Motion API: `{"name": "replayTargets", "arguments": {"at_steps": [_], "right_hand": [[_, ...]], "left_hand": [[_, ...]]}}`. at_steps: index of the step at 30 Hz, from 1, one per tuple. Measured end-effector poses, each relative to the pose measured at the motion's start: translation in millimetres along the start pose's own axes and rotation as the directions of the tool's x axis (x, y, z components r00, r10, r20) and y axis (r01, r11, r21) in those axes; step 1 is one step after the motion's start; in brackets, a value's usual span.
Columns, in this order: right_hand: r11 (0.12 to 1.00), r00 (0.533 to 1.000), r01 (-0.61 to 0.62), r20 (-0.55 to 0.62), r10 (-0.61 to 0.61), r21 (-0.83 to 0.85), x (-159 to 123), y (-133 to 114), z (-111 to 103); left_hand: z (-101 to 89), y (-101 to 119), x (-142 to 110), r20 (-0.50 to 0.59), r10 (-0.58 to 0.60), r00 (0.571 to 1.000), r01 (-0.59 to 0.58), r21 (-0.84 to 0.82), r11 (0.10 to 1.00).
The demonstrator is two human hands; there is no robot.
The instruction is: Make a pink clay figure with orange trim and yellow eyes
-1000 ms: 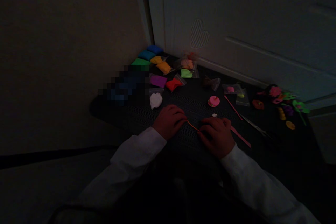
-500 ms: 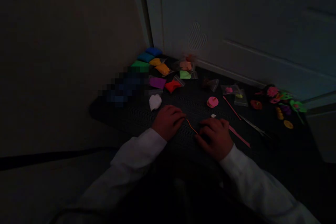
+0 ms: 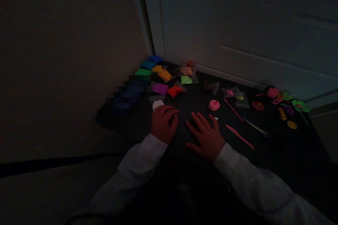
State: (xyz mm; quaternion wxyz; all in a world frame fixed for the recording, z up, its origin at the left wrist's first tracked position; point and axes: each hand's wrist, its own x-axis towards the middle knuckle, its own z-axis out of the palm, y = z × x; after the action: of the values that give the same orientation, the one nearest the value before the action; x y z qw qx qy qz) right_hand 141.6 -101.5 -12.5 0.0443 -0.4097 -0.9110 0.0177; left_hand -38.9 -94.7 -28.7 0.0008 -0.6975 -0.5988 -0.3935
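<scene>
1. The left hand (image 3: 163, 124) is palm down, its fingers loosely curved and the thumb apart from them; whether it holds anything underneath cannot be told.
2. The right hand (image 3: 207, 139) is open, fingers and thumb spread low over the dark surface (image 3: 194, 100), beside the left hand with a gap between them; what lies under its palm is hidden.
3. A white packet (image 3: 158, 103) sits just beyond the left hand, partly covered by its fingers; contact cannot be judged.
4. A small white bit (image 3: 216, 119) lies just beside the right hand's little finger.
5. Just right of the right hand lies a flat pink tool (image 3: 239, 137); farther right are scissors (image 3: 255, 126).
6. Beyond the right hand are a round pink piece (image 3: 213, 105) and, to its right, a thin pink stick (image 3: 233, 110).
7. Beyond the left hand, past the white packet, lie a purple packet (image 3: 160, 88) and a red packet (image 3: 174, 91).
8. Well right of both hands, colourful figures (image 3: 273, 93) stand grouped, a green flower (image 3: 300, 106) among them.
</scene>
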Motion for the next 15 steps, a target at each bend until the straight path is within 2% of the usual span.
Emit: {"name": "replayTargets", "arguments": {"at_steps": [3, 6, 8, 10, 12, 15], "right_hand": [[1.000, 1.000, -0.010, -0.015, 0.010, 0.003, -1.6, -0.4, 1.0], [0.998, 0.997, -0.066, -0.046, 0.066, -0.006, -2.9, 0.1, 2.6], [0.998, 0.996, -0.066, -0.052, 0.066, 0.000, -3.3, 0.0, 3.4], [0.999, 0.998, -0.034, -0.042, 0.035, 0.016, -3.6, -0.6, 3.7], [1.000, 0.999, -0.014, -0.036, 0.015, 0.027, -3.7, -1.1, 3.6], [0.998, 0.998, -0.048, -0.049, 0.050, 0.027, -4.0, -0.8, 3.1]], "left_hand": [[-6.9, -7.2, 1.9, -0.022, 0.015, 1.000, -0.014, 0.033, 0.999], [-20.3, -25.2, 10.2, -0.066, 0.005, 0.998, 0.006, 0.176, 0.984], [-30.5, -40.3, 19.9, -0.097, -0.081, 0.992, 0.108, 0.332, 0.937], [-38.6, -54.4, 32.0, -0.154, -0.232, 0.960, 0.278, 0.453, 0.847], [-42.4, -65.3, 44.8, -0.165, -0.367, 0.915, 0.398, 0.501, 0.768], [-39.1, -74.9, 61.7, -0.107, -0.493, 0.864, 0.470, 0.522, 0.711]]}}
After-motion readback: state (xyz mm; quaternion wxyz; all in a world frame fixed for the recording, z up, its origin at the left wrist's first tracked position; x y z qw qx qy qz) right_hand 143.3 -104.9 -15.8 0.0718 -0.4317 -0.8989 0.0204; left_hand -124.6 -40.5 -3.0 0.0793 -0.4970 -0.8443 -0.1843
